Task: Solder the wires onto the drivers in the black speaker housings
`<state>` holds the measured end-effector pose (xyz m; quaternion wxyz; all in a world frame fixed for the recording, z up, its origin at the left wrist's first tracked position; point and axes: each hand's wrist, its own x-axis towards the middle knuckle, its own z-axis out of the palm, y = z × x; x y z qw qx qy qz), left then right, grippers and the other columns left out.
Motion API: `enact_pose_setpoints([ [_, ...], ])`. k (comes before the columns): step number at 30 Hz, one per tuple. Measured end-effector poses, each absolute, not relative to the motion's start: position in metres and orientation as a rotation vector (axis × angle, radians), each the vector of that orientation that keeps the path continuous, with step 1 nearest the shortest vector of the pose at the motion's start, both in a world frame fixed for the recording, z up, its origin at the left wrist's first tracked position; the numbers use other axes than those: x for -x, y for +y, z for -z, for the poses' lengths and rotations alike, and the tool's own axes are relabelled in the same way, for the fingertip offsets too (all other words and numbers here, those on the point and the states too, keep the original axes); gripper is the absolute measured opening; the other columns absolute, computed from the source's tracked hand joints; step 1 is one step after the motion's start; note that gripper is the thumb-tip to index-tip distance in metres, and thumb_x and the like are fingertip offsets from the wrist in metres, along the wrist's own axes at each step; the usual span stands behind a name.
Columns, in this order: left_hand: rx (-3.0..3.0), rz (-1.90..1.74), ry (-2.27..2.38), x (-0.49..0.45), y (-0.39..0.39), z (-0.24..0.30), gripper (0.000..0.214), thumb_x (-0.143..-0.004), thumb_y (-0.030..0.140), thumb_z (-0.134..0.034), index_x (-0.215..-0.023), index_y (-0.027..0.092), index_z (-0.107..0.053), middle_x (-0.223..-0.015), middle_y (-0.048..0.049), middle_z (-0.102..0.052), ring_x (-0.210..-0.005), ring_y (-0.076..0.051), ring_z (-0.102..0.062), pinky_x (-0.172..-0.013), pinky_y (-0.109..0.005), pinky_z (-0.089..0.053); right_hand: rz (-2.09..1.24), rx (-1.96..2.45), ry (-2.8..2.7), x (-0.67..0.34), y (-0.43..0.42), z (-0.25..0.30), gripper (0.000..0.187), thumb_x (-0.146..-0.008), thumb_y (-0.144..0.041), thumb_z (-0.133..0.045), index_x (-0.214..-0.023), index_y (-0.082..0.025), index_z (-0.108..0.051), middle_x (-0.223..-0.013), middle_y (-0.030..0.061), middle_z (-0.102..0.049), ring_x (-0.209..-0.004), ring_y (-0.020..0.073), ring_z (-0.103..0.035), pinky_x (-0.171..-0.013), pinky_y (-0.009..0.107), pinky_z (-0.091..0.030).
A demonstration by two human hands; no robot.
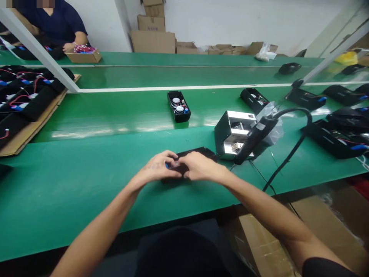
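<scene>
A black speaker housing (198, 154) lies on the green mat in front of me, partly covered by both hands. My left hand (157, 166) comes over its left end, with thumb and fingers curled inward beside a bit of blue. From the other side my right hand (203, 166) bends its fingers down into the housing. Both sets of fingertips meet around a small pale part that I cannot name. Just right of the housing stands a black and silver screw feeder (227, 136), with a black electric screwdriver (256, 136) leaning across its front.
Another open speaker housing (179, 109) with two round drivers lies on the conveyor (121, 111). Several more housings (331, 138) crowd the right. Filled housings (34, 96) rest on cardboard at left. A co-worker (57, 23) sits behind a small parts box (83, 57). A cable (288, 157) hangs right.
</scene>
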<state>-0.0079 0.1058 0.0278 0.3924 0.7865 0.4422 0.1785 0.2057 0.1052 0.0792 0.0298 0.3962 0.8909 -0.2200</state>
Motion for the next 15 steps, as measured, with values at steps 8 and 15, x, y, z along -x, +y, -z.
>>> enact_pose_setpoints([
  [8,-1.911,-0.313,1.124,0.009,0.132,-0.043,0.042,-0.057,0.05,-0.09,-0.08,0.02,-0.072,-0.123,-0.0057,-0.07,-0.106,-0.024,-0.065,-0.092,-0.036,-0.051,0.936,-1.224,2.599,-0.198,0.142,-0.093,0.027,-0.062,-0.031,-0.089,-0.082,-0.017,-0.076,-0.063,-0.0038,-0.062,-0.062,0.0126,-0.053,-0.057,0.026,-0.031],
  [15,-1.833,-0.257,1.149,0.007,0.132,-0.043,0.045,-0.056,0.053,-0.089,-0.08,0.02,-0.071,-0.11,-0.0029,-0.073,-0.096,-0.021,-0.066,-0.079,-0.03,-0.051,1.081,-1.199,2.636,-0.203,0.144,-0.085,0.023,-0.062,-0.027,-0.086,-0.082,-0.019,-0.077,-0.061,-0.0058,-0.059,-0.06,0.0111,-0.049,-0.057,0.027,-0.029],
])
